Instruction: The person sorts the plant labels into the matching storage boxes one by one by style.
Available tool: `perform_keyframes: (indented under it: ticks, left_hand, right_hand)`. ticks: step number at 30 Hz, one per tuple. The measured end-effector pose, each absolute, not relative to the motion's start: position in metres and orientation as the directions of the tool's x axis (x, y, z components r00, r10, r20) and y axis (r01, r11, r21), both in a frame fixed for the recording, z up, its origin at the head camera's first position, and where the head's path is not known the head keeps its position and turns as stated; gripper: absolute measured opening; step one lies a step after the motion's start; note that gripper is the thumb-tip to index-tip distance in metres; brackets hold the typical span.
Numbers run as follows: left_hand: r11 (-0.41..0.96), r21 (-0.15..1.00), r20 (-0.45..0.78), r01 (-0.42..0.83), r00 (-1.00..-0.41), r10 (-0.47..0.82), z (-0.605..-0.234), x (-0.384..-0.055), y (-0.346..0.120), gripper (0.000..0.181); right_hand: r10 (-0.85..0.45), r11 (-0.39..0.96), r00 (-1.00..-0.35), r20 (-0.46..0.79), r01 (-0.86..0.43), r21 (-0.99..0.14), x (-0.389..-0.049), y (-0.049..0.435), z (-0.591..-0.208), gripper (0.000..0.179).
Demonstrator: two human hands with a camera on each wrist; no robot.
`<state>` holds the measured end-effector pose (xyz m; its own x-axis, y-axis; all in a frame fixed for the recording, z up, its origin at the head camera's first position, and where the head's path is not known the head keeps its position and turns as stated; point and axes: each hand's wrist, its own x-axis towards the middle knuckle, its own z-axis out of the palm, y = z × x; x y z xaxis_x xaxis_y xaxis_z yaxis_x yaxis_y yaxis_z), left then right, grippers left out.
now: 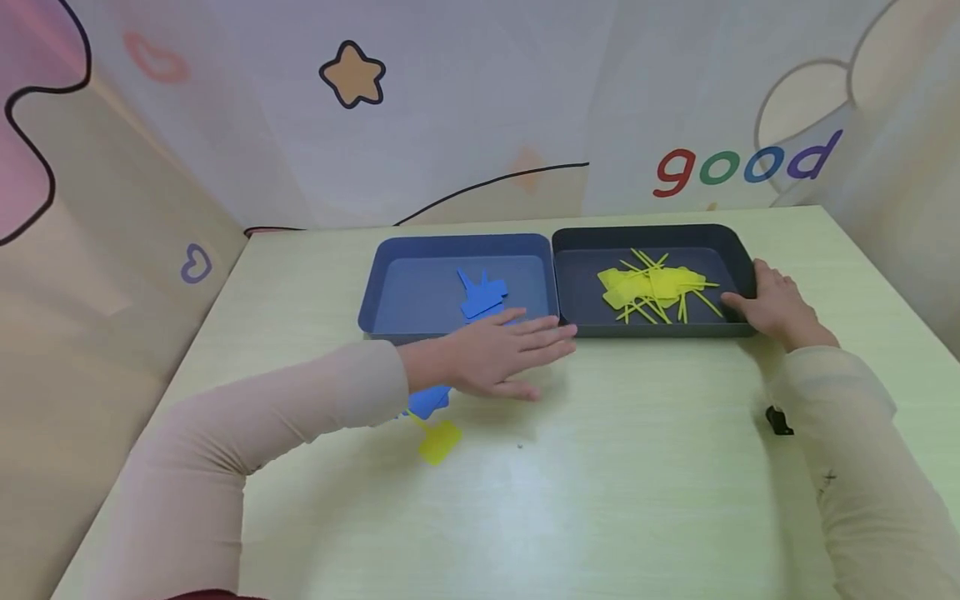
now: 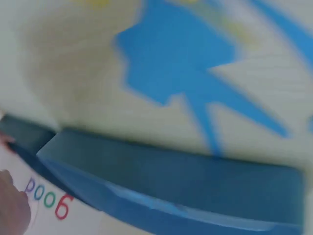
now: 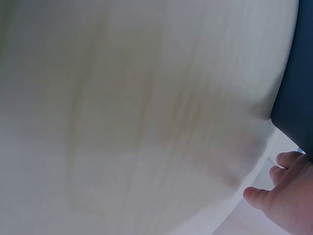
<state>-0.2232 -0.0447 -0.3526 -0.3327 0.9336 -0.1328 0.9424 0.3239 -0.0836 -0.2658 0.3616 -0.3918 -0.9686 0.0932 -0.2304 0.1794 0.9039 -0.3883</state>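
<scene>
My left hand [image 1: 510, 354], fingers straight and spread, is over the front edge of the blue tray [image 1: 412, 287], near where the two trays meet. It holds nothing. My right hand [image 1: 783, 308] grips the right end of the dark tray [image 1: 581, 260], thumb over the rim and fingers along the outside. In the dark tray lies a heap of flat yellow tags [image 1: 652, 287] with thin stems. Several blue tags [image 1: 483, 296] lie in the blue tray. On the table below my left wrist are more blue tags [image 1: 429, 402], partly hidden, and a yellow tag [image 1: 440, 442].
Both trays stand side by side at the back of the pale table [image 1: 637, 500]. A small black object [image 1: 780, 421] shows beside my right sleeve. Printed cloth walls [image 1: 480, 108] rise behind the table and at its sides.
</scene>
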Motion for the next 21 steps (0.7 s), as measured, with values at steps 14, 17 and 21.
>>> perform_keyframes:
  ticks: [14,17,21]
  left_hand:
    - [0.36,0.005,-0.32,0.933,-0.34,0.884,-0.369,-0.19,-0.111,0.08]
    - [0.386,0.008,-0.366,0.922,-0.357,0.86,-0.368,-0.186,-0.117,0.081]
    - [0.409,0.007,-0.403,0.913,-0.371,0.836,-0.368,-0.183,-0.121,0.076]
  right_hand:
    - [0.066,0.905,-0.973,-0.223,0.152,-0.397,-0.266,0.363,-0.392,0.096]
    - [0.059,0.905,-0.973,-0.222,0.146,-0.399,-0.267,0.363,-0.392,0.096]
    - [0.062,0.903,-0.972,-0.227,0.152,-0.402,-0.267,0.363,-0.391,0.096]
